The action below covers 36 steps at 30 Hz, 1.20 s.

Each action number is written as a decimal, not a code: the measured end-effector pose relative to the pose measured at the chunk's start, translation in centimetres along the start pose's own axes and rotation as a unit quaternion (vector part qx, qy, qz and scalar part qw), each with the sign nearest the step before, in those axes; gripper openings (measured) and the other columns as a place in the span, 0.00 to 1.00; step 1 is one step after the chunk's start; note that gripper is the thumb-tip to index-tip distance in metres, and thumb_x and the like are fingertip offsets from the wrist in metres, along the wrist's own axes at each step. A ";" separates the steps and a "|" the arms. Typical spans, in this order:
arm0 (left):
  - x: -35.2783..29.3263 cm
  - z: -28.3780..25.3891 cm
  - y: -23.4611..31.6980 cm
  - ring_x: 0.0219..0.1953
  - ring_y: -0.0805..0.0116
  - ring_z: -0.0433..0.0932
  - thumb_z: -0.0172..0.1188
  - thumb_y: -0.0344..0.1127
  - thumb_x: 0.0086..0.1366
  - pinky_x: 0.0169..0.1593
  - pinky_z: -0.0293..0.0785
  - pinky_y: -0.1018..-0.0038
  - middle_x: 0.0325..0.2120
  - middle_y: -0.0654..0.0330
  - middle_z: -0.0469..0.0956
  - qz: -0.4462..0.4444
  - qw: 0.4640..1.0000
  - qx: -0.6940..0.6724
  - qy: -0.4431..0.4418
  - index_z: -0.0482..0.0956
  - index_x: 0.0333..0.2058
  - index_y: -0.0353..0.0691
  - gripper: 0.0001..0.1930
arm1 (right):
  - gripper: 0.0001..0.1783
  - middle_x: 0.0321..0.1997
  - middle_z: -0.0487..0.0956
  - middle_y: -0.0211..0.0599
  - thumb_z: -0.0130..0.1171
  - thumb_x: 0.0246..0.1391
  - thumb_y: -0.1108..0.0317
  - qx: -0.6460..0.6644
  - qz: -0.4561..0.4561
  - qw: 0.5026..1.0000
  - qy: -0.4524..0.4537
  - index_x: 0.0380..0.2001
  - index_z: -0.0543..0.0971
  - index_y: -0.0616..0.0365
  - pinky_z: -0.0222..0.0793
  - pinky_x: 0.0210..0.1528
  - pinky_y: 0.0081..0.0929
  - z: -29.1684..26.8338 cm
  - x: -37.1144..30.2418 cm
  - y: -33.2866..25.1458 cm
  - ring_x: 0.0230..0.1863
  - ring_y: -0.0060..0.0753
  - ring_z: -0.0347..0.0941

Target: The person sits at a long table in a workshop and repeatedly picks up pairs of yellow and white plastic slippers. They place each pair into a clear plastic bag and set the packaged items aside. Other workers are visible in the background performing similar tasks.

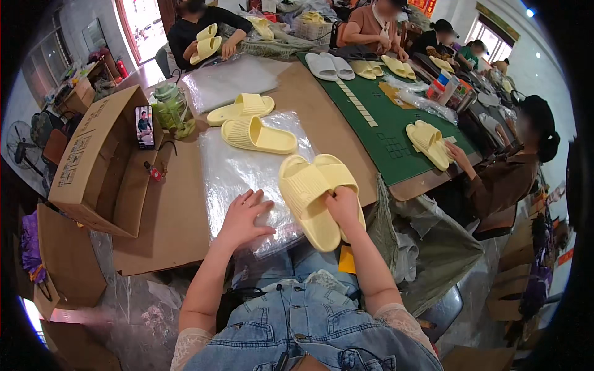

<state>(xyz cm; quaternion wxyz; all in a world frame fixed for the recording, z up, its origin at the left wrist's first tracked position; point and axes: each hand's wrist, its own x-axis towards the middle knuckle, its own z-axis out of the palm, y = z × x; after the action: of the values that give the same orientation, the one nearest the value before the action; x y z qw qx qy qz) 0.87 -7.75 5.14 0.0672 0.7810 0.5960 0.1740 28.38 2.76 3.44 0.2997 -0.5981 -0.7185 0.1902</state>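
In my right hand [344, 209] is a pair of pale yellow slide slippers [307, 196], raised over the table's near edge, with my fingers tucked under the strap of the right-hand one. My left hand [246, 217] lies with spread fingers on a stack of clear plastic bags [226, 176]. Beyond it, another yellow slipper [263, 137] rests on the bags' far end. A second loose yellow slipper [241, 109] lies just behind that one, on its side of the stack.
To the left stand an open cardboard box [102, 167], a phone [144, 127] and a green-tinted jar [170, 102]. More plastic bags [232, 83] lie farther back. On the right, a green board [356, 102] carries white slippers [329, 66] and yellow slippers [427, 143]; co-workers sit around the tables.
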 end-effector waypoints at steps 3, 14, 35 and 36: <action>-0.3 1.0 -0.5 0.61 0.49 0.71 0.68 0.49 0.55 0.63 0.67 0.58 0.57 0.55 0.76 0.008 0.998 -0.030 0.049 0.82 0.49 0.49 0.23 | 0.16 0.24 0.78 0.59 0.63 0.49 0.64 0.112 0.034 0.993 0.025 0.22 0.77 0.70 0.69 0.31 0.47 -0.6 -1.6 3.1 0.29 0.59 0.76; 0.8 1.8 0.4 0.51 0.54 0.77 0.67 0.39 0.59 0.53 0.75 0.61 0.46 0.60 0.81 -0.101 0.980 -0.137 0.105 0.84 0.42 0.45 0.12 | 0.11 0.27 0.82 0.47 0.65 0.53 0.69 0.287 -0.048 0.957 -0.009 0.35 0.82 0.68 0.70 0.32 0.34 -6.3 -5.5 3.3 0.28 0.36 0.78; 1.4 2.5 0.2 0.35 0.75 0.79 0.57 0.36 0.70 0.42 0.77 0.76 0.34 0.59 0.83 -0.220 0.823 -0.509 0.124 0.85 0.42 0.35 0.12 | 0.16 0.41 0.83 0.47 0.66 0.48 0.68 0.126 -0.210 0.963 -0.115 0.43 0.84 0.57 0.75 0.47 0.39 -8.7 -7.8 -1.5 0.45 0.54 0.79; 1.8 2.4 0.7 0.35 0.75 0.79 0.57 0.37 0.70 0.42 0.77 0.76 0.33 0.60 0.82 -0.225 0.812 -0.523 0.127 0.84 0.43 0.35 0.12 | 0.16 0.41 0.84 0.47 0.66 0.48 0.68 0.115 -0.238 0.958 -0.113 0.43 0.84 0.56 0.75 0.46 0.39 -9.1 -7.8 -1.9 0.44 0.55 0.79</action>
<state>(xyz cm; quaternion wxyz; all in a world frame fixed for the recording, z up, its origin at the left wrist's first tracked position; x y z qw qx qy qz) 2.75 -6.01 3.48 0.4267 0.4430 0.5776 0.5367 33.80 -6.02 9.82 0.3203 -0.3457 -0.8424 0.2612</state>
